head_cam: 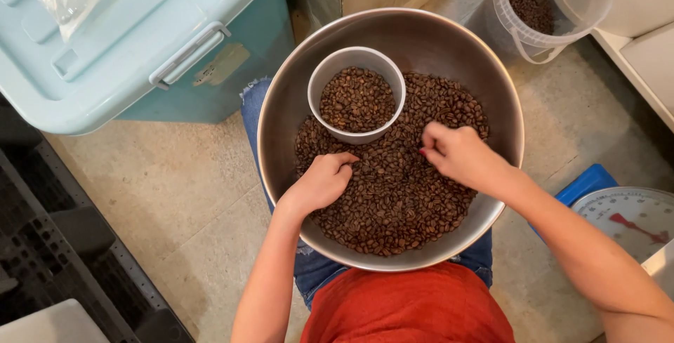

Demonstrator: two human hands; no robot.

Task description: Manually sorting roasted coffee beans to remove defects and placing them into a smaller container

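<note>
The left hand (323, 180) rests knuckles-up on the coffee beans (393, 195), fingers curled shut into them, near the left wall of the steel bowl (281, 125). The bowl sits on the person's lap above the floor (175, 188). Directly beyond the left hand, toward the far rim, stands 1 small grey cup (357, 58), upright and filled with beans, its base bedded in the loose layer. The cup is just beside the left hand and farther from the right. The right hand (456, 153) lies to the right of centre, fingers bent and pinched together on the beans, pointing toward the cup. The 2 hands are apart, with loose beans between them.
</note>
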